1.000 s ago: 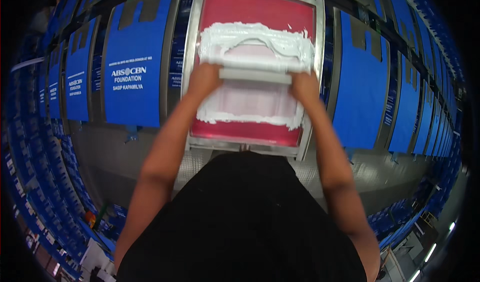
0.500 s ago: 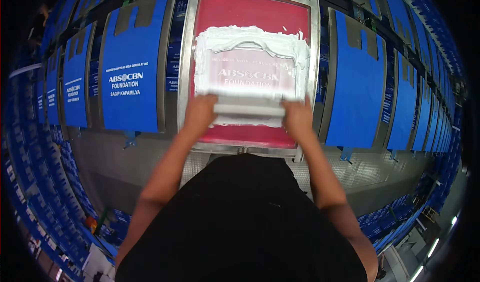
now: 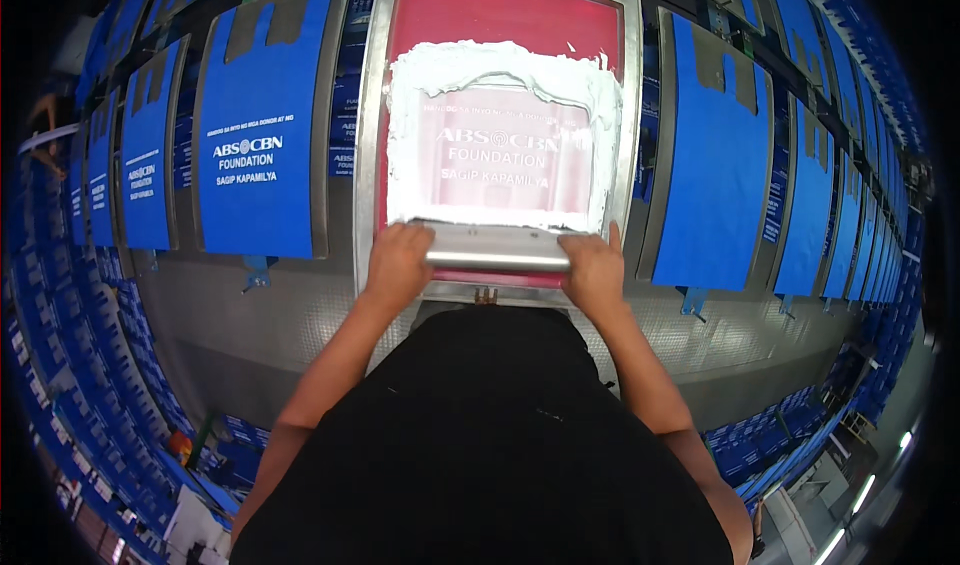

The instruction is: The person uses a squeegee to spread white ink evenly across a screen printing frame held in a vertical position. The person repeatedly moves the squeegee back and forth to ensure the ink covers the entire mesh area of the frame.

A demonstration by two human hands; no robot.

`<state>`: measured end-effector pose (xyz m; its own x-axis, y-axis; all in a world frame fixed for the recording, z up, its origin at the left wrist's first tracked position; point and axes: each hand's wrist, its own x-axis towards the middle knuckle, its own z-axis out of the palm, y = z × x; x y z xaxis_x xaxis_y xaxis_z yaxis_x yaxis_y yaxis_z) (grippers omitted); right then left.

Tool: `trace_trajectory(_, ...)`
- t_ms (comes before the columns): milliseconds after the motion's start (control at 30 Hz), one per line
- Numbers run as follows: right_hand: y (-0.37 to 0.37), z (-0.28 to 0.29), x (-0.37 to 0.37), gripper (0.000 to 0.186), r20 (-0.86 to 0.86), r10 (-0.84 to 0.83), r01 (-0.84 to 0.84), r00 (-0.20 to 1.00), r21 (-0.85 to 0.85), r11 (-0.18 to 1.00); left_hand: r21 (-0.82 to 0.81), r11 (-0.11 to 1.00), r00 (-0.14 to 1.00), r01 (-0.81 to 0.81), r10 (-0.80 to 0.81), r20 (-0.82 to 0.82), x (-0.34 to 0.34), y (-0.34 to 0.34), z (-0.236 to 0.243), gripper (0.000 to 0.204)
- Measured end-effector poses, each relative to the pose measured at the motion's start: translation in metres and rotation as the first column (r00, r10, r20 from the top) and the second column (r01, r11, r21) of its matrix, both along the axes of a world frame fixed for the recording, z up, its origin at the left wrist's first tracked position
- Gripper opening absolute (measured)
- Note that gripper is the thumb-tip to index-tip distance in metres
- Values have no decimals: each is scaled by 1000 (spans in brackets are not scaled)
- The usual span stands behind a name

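Squeegee (image 3: 498, 252) ends are grasped in both hands, the left hand's (image 3: 401, 262) fingers curled round the left end, the right hand's (image 3: 592, 267) round the right. It lies across the near part of the red screen (image 3: 510, 10), against the white ink's (image 3: 458, 63) near edge, inside a metal frame (image 3: 375, 95). Blue panels (image 3: 262, 95) flank it. Spreading ink seems the step in hand; next calls for an even two-handed lift.

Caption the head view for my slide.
Left grip and right grip hold a metal bar across a red screen with white paste.
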<state>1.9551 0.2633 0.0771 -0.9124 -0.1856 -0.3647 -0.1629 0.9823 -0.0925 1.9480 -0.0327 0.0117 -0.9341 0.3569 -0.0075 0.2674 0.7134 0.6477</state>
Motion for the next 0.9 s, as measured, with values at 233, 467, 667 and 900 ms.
trace_trajectory(233, 16, -30, -214, 42, -23, 68, -65, 997, 133, 989, -247, 969, 997, 22, -3, 78, -218, 12, -17, 36)
trace_trajectory(467, 11, 18, -285, 58, 121, 96, -104, 988, 55, 993, -26, 960, 787, -280, 214, -579, -223, -5, 22, 46)
trace_trajectory(667, 41, -21, -322, 59, 27, 208, -209, 978, 33, 977, 83, 992, 742, 92, -124, 659, 7, 6, 11, 33)
trace_trajectory(900, -4, -17, -311, 55, 183, 255, -242, 950, -87, 966, 461, 597, 291, -656, -363, 885, 150, 60, -57, 38)
